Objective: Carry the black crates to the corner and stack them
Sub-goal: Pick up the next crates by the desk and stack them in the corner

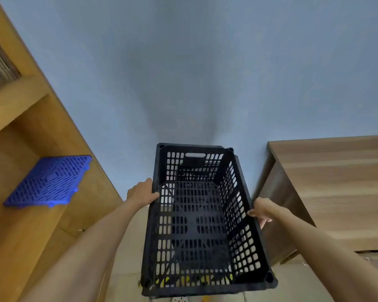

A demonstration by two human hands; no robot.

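The black crate is held up in front of the person, between the two hands, its open top facing the camera and its long axis running straight away from the body toward the blue wall. The left hand grips the left long rim about midway along, thumb hooked over the edge and into the crate. The right hand holds the right long rim a little nearer the body, fingers curled round the outside and under the lip. Each grip is clamped on the crate, so both hands are equally placed, one per side.

The crate is empty; through its slotted floor and near wall, pale floor and some yellow shapes show, too broken up to identify. No second black crate can be made out, so whether a stack already stands below is unclear. The far end of the crate is close to the wall, which suggests the corner is just ahead and setting down comes next.

To the right stands a wooden tabletop, near the crate's right side. To the left is a wooden shelf unit, with a blue slatted plastic panel lying on one shelf.
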